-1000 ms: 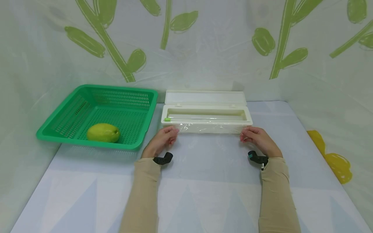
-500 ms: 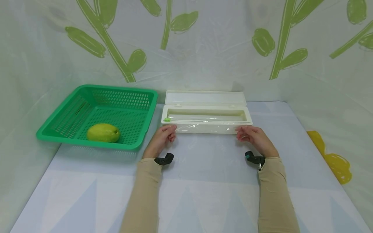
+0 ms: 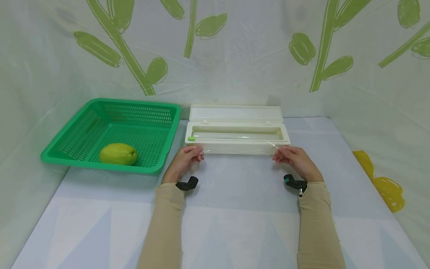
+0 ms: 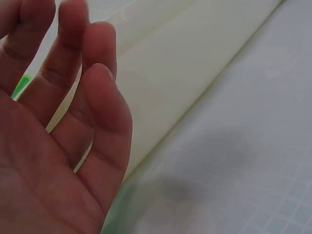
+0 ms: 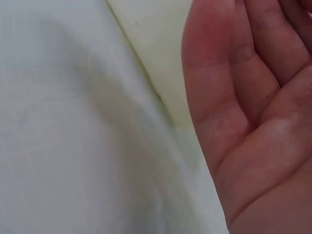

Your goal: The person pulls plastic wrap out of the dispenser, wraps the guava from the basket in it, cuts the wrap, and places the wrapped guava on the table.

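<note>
A white cling film dispenser box point(image 3: 235, 123) stands at the back of the table, its lid point(image 3: 236, 113) raised behind it. Inside lies a roll point(image 3: 236, 135) of clear film, and a small green slider cutter point(image 3: 192, 138) sits at the left of its front edge. My left hand point(image 3: 183, 160) pinches the cling film point(image 3: 205, 151) near the box's front left corner. At the front right, my right hand point(image 3: 297, 160) pinches the film's other side. In both wrist views the fingers are beside the box's front wall point(image 4: 165, 78); the pinching tips are out of sight.
To the left, a green plastic basket point(image 3: 171, 138) holds a yellow-green fruit point(image 3: 118, 154), perhaps a papaya or mango. A patterned cloth wall point(image 3: 235, 74) rises right behind the box. The pale tabletop point(image 3: 235, 194) spreads in front of it.
The right hand has moved slightly left, nearer the left hand. The film that lay spread glossy across the box front now shows mainly as thin shiny creases by each hand. Basket and fruit stay put.
</note>
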The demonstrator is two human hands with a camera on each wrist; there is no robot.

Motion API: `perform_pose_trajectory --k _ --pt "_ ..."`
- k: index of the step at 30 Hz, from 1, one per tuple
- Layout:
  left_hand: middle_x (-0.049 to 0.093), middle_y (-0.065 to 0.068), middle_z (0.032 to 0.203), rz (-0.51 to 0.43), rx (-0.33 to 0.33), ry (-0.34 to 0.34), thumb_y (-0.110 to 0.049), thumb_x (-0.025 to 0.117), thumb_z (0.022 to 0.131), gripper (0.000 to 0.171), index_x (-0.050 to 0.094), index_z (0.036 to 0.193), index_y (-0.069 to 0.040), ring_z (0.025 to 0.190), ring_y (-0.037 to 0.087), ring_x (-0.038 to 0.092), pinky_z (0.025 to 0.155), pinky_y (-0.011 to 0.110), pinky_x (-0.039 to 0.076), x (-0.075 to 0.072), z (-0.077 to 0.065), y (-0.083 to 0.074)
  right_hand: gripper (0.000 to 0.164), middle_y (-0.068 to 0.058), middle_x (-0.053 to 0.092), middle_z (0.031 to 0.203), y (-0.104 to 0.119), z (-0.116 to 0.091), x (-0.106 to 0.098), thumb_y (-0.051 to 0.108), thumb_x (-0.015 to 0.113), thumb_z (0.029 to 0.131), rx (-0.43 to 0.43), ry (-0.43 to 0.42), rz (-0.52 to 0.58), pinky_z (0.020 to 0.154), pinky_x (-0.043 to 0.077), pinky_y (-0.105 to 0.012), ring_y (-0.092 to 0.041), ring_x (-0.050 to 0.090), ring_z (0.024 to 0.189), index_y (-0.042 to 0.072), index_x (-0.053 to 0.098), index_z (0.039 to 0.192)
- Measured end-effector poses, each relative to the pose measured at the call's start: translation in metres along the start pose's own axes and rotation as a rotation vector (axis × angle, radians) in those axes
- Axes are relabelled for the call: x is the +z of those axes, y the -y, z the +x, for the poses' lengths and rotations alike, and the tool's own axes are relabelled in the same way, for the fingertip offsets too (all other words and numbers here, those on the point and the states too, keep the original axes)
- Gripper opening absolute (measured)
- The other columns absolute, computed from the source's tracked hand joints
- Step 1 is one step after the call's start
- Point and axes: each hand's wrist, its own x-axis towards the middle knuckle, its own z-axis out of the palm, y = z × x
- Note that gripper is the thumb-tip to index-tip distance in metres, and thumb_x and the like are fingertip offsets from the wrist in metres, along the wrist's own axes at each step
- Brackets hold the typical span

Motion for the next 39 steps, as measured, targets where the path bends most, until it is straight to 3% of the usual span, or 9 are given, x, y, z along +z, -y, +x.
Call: perform_pose_trajectory --k 6,13,18,25,39 --pt "0.058 0.007 0.073 0.079 0.002 0.005 -0.022 0.061 0.084 0.024 0.059 0.066 -0.006 0.071 0.018 0.051 0.072 0.027 0.042 0.001 -0.001 0.0 0.02 -0.008 0.064 0.085 0.004 -0.001 0.003 0.015 0.048 0.093 0.006 0.032 0.077 0.075 0.048 -0.03 -0.018 0.061 0.081 -0.001 0.061 0.091" --pt "0.057 0.008 0.073 0.016 0.022 0.041 -0.023 0.057 0.088 0.025 0.059 0.071 -0.005 0.075 0.022 0.052 0.072 0.029 0.043 0.003 -0.002 -0.003 0.022 -0.005 0.062 0.079 0.009 -0.003 0.005 0.014 0.046 0.094 -0.022 -0.006 0.122 0.073 0.048 -0.025 -0.014 0.058 0.076 0.002 0.063 0.086" --pt "0.06 0.012 0.081 0.026 0.046 0.077 -0.03 0.055 0.088 0.032 0.058 0.073 -0.002 0.084 0.024 0.054 0.074 0.031 0.043 0.003 -0.001 -0.003 0.026 -0.004 0.059 0.076 0.011 -0.004 0.006 0.015 0.045 0.094 -0.043 -0.025 0.148 0.069 0.047 -0.023 -0.014 0.055 0.071 -0.007 0.059 0.087" --pt "0.063 0.012 0.094 0.017 0.079 0.129 -0.03 0.05 0.091 0.034 0.058 0.075 -0.001 0.098 0.029 0.054 0.082 0.036 0.042 0.004 -0.001 -0.007 0.031 -0.003 0.057 0.071 0.014 -0.003 0.01 0.006 0.035 0.097 -0.165 0.017 0.286 0.067 0.044 -0.022 -0.013 0.051 0.067 -0.001 0.061 0.079" --pt "0.06 0.013 0.091 -0.029 0.116 0.086 -0.026 0.049 0.092 0.035 0.055 0.074 0.003 0.093 0.03 0.052 0.085 0.046 0.038 0.008 -0.002 -0.014 0.034 -0.004 0.053 0.066 0.013 0.005 0.015 0.005 0.031 0.097 -0.267 0.022 0.399 0.064 0.043 -0.022 -0.016 0.049 0.066 -0.002 0.06 0.08"
